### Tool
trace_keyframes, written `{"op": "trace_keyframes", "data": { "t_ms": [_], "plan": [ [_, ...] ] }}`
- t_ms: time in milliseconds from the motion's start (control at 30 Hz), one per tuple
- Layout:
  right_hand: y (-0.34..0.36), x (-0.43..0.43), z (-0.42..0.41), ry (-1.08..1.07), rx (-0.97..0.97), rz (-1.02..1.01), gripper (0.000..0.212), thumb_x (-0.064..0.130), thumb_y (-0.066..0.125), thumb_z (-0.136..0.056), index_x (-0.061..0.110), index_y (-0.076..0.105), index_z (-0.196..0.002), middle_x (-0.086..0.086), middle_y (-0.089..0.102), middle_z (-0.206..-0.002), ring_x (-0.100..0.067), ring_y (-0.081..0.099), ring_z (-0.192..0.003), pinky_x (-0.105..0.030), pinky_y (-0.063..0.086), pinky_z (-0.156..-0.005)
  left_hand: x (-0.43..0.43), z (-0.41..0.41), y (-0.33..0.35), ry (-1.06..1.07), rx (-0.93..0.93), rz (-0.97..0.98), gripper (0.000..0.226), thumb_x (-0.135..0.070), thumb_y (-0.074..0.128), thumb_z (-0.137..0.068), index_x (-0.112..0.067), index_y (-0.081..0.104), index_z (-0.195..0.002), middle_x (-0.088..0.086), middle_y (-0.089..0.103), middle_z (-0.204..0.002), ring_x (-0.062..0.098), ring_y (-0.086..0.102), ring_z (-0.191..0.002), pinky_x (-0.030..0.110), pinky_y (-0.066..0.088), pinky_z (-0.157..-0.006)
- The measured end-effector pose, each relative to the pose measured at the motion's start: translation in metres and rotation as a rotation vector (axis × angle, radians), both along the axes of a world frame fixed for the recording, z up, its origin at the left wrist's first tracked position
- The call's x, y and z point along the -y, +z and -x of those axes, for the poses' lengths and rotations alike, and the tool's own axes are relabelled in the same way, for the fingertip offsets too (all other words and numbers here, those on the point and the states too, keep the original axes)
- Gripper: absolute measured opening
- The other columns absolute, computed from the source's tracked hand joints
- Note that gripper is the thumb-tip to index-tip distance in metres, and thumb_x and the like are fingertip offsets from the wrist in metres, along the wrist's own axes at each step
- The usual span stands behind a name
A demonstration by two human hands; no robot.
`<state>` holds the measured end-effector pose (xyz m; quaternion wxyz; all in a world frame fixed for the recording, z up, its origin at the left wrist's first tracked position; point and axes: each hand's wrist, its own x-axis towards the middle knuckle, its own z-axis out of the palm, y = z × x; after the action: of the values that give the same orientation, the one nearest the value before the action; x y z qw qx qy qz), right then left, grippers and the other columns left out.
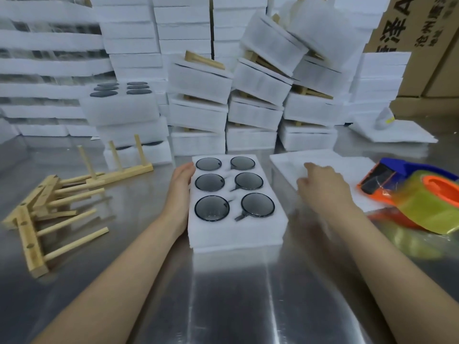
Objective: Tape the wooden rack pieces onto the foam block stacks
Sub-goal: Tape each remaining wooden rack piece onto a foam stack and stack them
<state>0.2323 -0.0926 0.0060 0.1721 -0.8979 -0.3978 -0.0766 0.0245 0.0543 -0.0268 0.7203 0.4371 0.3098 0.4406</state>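
Left grip (pixel 181 183) spread flat against foam block (pixel 236 232). Right grip (pixel 323 187) on foam sheet (pixel 347 170), hold unclear. Wooden racks (pixel 49 202) toward desk (pixel 236 294) left edge, nearer left grip.

left grip (pixel 182 181) flat and straight-fingered, right grip (pixel 320 184) loosely curled, palm down

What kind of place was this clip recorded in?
Probably a packing station in a warehouse or factory: white foam blocks stacked high behind a steel table, printed cardboard cartons at right, and a tape dispenser.
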Motion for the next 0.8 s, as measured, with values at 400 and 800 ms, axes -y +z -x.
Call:
{"op": "trace_keyframes", "data": {
  "t_ms": [400, 800],
  "plan": [
    [0.027, 0.008, 0.013, 0.433, 0.219, -1.005, 0.038, 0.002, 0.038, -0.099, -0.003, 0.044, -0.136, -0.015, 0.053, -0.133, -0.024, 0.049, -0.118, -0.014, 0.034, -0.102, -0.003, -0.001, -0.001, 0.116, -0.135, -0.127, 0.021, -0.028, 0.050, -0.095, -0.023, 0.058, -0.114, -0.003, 0.068, -0.103, 0.006, 0.069, -0.082, 0.027, 0.050, -0.067],
    [0.005, 0.006, 0.059, 1.110, -0.100, -0.350, 0.042, -0.005, 0.059, -0.079, 0.015, 0.070, -0.115, 0.010, 0.065, -0.122, -0.001, 0.056, -0.119, -0.023, 0.042, -0.104, -0.007, 0.014, 0.019, 0.120, -0.081, 0.014, 0.030, -0.037, 0.041, -0.097, -0.017, 0.058, -0.084, -0.001, 0.065, -0.084, 0.013, 0.062, -0.078, 0.027, 0.046, -0.066]
  ]
}}
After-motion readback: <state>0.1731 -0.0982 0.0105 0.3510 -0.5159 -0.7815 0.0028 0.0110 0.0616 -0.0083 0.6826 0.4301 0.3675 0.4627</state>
